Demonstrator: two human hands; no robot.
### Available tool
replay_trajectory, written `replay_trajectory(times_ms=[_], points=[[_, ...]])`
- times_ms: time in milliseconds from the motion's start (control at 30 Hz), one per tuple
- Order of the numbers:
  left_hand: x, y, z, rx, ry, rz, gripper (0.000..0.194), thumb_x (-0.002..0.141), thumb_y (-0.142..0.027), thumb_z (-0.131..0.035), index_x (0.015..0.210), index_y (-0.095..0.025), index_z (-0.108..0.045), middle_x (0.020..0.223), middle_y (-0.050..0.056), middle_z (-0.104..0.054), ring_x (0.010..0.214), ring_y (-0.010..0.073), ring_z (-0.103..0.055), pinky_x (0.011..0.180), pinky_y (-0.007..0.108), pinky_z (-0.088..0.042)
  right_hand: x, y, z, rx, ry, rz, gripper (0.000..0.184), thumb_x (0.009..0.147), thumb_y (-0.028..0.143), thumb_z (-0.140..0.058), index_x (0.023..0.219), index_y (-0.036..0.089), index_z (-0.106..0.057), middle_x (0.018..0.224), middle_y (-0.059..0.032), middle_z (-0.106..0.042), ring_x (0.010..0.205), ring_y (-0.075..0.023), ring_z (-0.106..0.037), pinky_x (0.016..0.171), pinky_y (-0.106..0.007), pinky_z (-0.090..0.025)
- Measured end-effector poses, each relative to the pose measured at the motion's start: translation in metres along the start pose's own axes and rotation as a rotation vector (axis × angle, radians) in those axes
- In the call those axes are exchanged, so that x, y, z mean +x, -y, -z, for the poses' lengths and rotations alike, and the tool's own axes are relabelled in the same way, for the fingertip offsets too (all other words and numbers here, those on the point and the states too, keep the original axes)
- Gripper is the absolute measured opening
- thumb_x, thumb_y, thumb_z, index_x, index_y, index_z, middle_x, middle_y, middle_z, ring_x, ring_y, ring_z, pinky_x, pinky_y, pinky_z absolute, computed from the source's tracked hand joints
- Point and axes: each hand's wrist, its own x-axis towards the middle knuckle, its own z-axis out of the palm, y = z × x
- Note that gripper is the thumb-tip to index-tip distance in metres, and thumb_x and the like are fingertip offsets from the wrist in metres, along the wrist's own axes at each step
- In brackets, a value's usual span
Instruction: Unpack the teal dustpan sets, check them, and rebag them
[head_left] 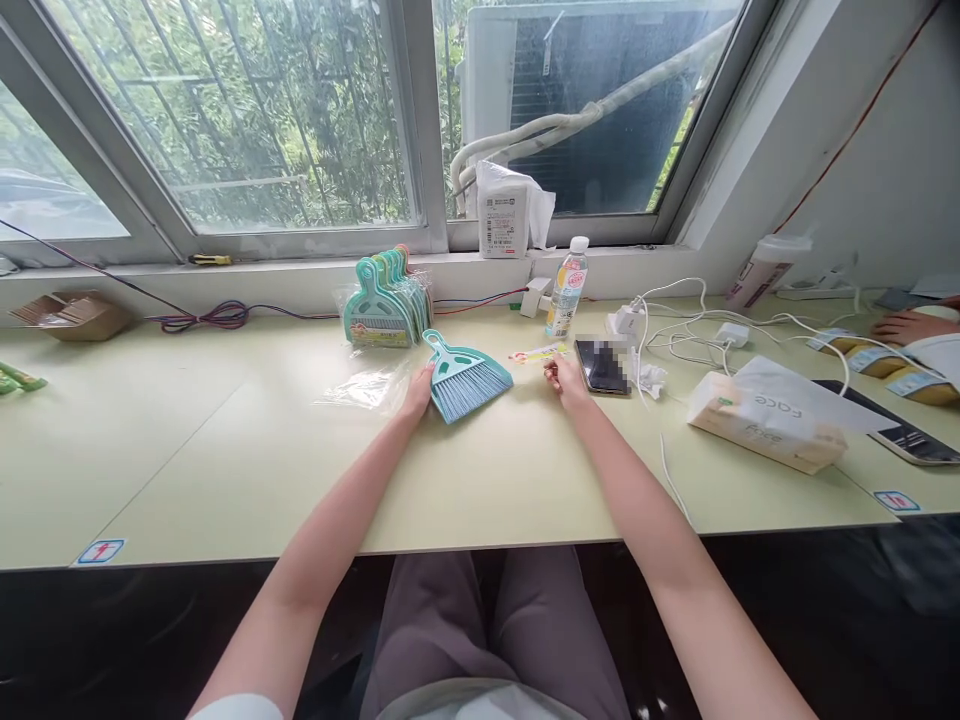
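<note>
An open stretch of tabletop (495,490) runs between the forearms (637,480), and a wider one lies left of them. The gap between the dustpan and brush (471,383) and right hand (565,382) is partly crossed by a card (538,355). The bagged stack (384,305) and upright bottle (568,288) stand behind; phone (600,368), cables (686,342) and tissue pack (765,428) obstruct the right.

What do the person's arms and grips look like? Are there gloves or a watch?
The left grip and right grip are just bare hands, with no gloves. Both arms are bare and narrow toward the wrists, with no watch, cables or markings showing. A white sleeve edge shows on the left arm; no sleeve shows on the right arm.
</note>
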Motion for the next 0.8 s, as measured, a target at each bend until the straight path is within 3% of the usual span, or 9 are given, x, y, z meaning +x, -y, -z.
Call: replay_trajectory(times_ms=[100, 167, 233, 300, 367, 433, 567, 700, 800], points=[[-0.003, -0.001, -0.001, 0.002, 0.053, 0.014, 0.036, 0.087, -0.045, -0.041, 0.077, -0.017, -0.060, 0.079, 0.007, -0.065, 0.078, 0.0210, -0.060, 0.079, 0.034, -0.045, 0.000, 0.003, 0.006, -0.045, 0.077, 0.003, 0.059, 0.093, 0.060, -0.031, 0.052, 0.019, -0.043, 0.038, 0.0069, -0.033, 0.030, -0.0039, -0.020, 0.035, -0.020, -0.017], [-0.006, -0.003, -0.004, 0.033, 0.111, -0.037, 0.037, 0.088, -0.046, -0.040, 0.082, -0.016, -0.062, 0.084, 0.007, -0.066, 0.083, 0.0215, -0.061, 0.081, 0.034, -0.045, -0.005, 0.003, -0.003, -0.191, 0.014, 0.088, 0.062, 0.093, 0.062, -0.029, 0.052, 0.019, -0.048, 0.041, 0.0037, -0.040, 0.033, -0.0058, -0.027, 0.039, -0.022, -0.023], [-0.011, -0.004, -0.008, 0.114, 0.148, -0.108, 0.037, 0.088, -0.045, -0.039, 0.090, -0.017, -0.063, 0.094, 0.007, -0.067, 0.092, 0.0225, -0.060, 0.086, 0.034, -0.044, -0.014, 0.000, -0.021, -0.435, -0.117, 0.282, 0.058, 0.095, 0.054, -0.030, 0.061, 0.017, -0.060, 0.056, -0.0016, -0.057, 0.044, -0.0089, -0.044, 0.048, -0.023, -0.034], [-0.018, -0.007, -0.014, 0.228, 0.162, -0.166, 0.036, 0.090, -0.043, -0.039, 0.098, -0.018, -0.063, 0.103, 0.007, -0.066, 0.099, 0.0235, -0.059, 0.090, 0.034, -0.042, -0.028, -0.003, -0.043, -0.733, -0.143, 0.516, 0.046, 0.097, 0.044, -0.033, 0.079, 0.019, -0.068, 0.081, -0.0049, -0.068, 0.071, -0.0140, -0.059, 0.064, -0.024, -0.042], [-0.028, -0.012, -0.020, 0.333, 0.165, -0.201, 0.036, 0.092, -0.042, -0.036, 0.103, -0.019, -0.062, 0.104, 0.007, -0.066, 0.099, 0.0246, -0.059, 0.090, 0.035, -0.042, -0.043, -0.004, -0.064, -1.016, -0.081, 0.681, 0.038, 0.096, 0.040, -0.037, 0.091, 0.020, -0.069, 0.099, -0.0087, -0.067, 0.094, -0.0199, -0.059, 0.073, -0.027, -0.044], [-0.039, -0.019, -0.027, 0.445, 0.163, -0.233, 0.039, 0.094, -0.043, -0.032, 0.106, -0.019, -0.061, 0.099, 0.009, -0.066, 0.095, 0.0267, -0.060, 0.087, 0.037, -0.042, -0.056, -0.002, -0.077, -1.206, -0.047, 0.749, 0.037, 0.097, 0.038, -0.037, 0.099, 0.017, -0.067, 0.104, -0.0136, -0.064, 0.103, -0.0241, -0.055, 0.075, -0.030, -0.044], [-0.057, -0.031, -0.036, 0.594, 0.128, -0.309, 0.041, 0.095, -0.044, -0.030, 0.111, -0.022, -0.061, 0.089, 0.011, -0.067, 0.087, 0.0292, -0.061, 0.083, 0.039, -0.041, -0.067, 0.006, -0.081, -1.314, -0.099, 0.695, 0.042, 0.098, 0.038, -0.034, 0.096, 0.014, -0.068, 0.105, -0.0175, -0.062, 0.097, -0.0257, -0.058, 0.071, -0.032, -0.044], [-0.062, -0.037, -0.035, 0.536, 0.117, -0.322, 0.037, 0.094, -0.042, -0.035, 0.107, -0.026, -0.066, 0.090, 0.008, -0.069, 0.087, 0.0274, -0.062, 0.081, 0.036, -0.042, -0.062, 0.008, -0.073, -1.295, -0.152, 0.591, 0.044, 0.097, 0.036, -0.034, 0.085, 0.015, -0.072, 0.099, -0.0141, -0.065, 0.077, -0.0188, -0.062, 0.065, -0.029, -0.040], [-0.062, -0.044, -0.031, 0.457, 0.168, -0.302, 0.038, 0.094, -0.042, -0.036, 0.117, -0.028, -0.064, 0.100, 0.004, -0.071, 0.092, 0.0257, -0.062, 0.082, 0.034, -0.043, -0.053, 0.004, -0.069, -1.178, -0.143, 0.577, 0.043, 0.095, 0.035, -0.037, 0.074, 0.017, -0.071, 0.089, -0.0099, -0.065, 0.073, -0.0164, -0.060, 0.064, -0.027, -0.037]])
